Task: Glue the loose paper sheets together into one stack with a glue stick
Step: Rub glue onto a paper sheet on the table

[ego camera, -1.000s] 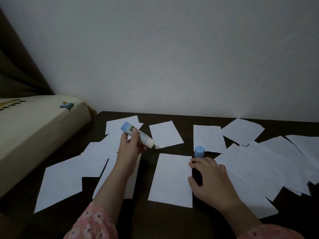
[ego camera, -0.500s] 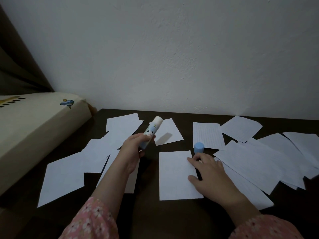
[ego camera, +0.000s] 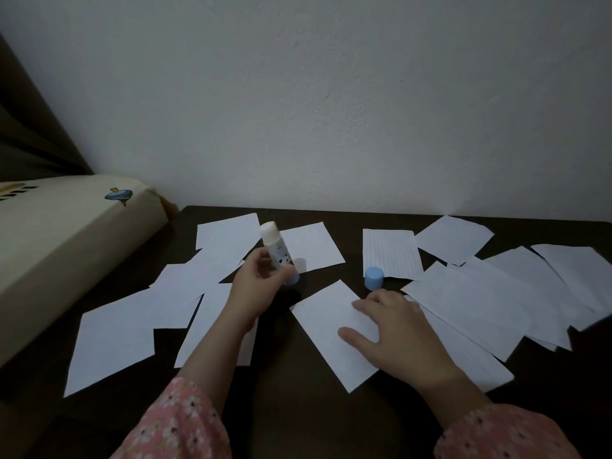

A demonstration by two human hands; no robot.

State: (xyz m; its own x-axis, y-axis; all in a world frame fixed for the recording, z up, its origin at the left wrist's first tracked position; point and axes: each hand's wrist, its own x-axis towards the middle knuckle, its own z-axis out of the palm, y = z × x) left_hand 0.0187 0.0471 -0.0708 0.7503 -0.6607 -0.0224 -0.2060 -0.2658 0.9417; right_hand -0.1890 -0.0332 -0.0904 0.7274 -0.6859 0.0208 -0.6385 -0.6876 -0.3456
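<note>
Now the white glue stick with its blue base (ego camera: 277, 256), gripped in the left hand (ego camera: 256, 286), has swung upright, uncapped; the right hand (ego camera: 395, 329), fingers flat, has skewed the central white paper sheet (ego camera: 326, 329) on the dark tabletop (ego camera: 298, 412), so gluing looks imminent.

Uncapped glue stick (ego camera: 277, 256) in left hand (ego camera: 256, 286); right hand (ego camera: 395, 329) flat on paper sheet (ego camera: 326, 326); blue cap (ego camera: 374, 278) at 12 o'clock of it.

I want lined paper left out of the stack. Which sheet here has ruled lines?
The lined sheet at the back, just behind the blue cap. It alone shows clear ruled lines; the others look plain.
</note>
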